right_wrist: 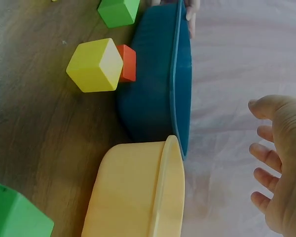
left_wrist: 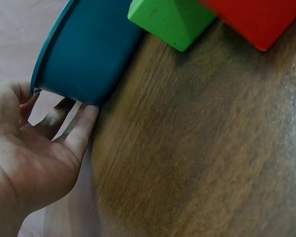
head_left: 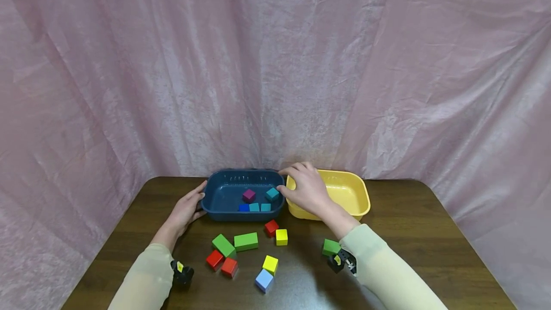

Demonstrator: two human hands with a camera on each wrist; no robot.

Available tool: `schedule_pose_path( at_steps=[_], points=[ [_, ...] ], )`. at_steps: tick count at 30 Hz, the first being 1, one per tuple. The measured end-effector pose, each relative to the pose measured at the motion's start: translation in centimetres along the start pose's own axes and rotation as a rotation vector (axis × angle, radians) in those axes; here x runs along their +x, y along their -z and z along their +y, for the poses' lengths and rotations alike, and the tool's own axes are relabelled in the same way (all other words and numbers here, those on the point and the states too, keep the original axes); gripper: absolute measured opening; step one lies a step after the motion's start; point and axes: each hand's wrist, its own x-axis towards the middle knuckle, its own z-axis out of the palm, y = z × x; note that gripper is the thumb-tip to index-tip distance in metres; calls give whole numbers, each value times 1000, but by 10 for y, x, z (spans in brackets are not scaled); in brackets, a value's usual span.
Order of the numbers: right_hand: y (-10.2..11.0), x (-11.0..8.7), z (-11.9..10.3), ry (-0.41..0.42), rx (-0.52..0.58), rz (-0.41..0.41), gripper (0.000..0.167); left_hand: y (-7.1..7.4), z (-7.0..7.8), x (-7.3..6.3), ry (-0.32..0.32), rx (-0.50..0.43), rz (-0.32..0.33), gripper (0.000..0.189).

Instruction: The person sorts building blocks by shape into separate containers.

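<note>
Left hand (head_left: 185, 209): fingers spread, touching left end of blue tub (head_left: 228, 215).
Right hand (head_left: 306, 189): thumb and fingers apart, above blue tub's right end.
Blue tub: five blocks (head_left: 248, 196) inside, yellow tub (head_left: 346, 197) beside.

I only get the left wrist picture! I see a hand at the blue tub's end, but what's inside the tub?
Observer: The head view shows small blocks inside the blue tub, one of them purple.

Operator: Cool! Is there another tub?

Observer: Yes, a yellow tub stands beside the blue one, at the end away from the hand you see.

Operator: And is the other hand holding anything?

Observer: No, the right wrist view shows the right hand holding nothing.
</note>
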Motion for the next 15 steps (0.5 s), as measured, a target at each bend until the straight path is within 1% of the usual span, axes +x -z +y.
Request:
schedule_pose_path(
  at_steps=[5, 15],
  points=[
    [6, -10, 3, 26, -1, 17, 36, -2, 0, 0, 1, 7, -1, 54],
    [19, -24, 8, 43, -8, 48, 34, 0, 0, 1, -7, -4, 1, 54]
  ],
)
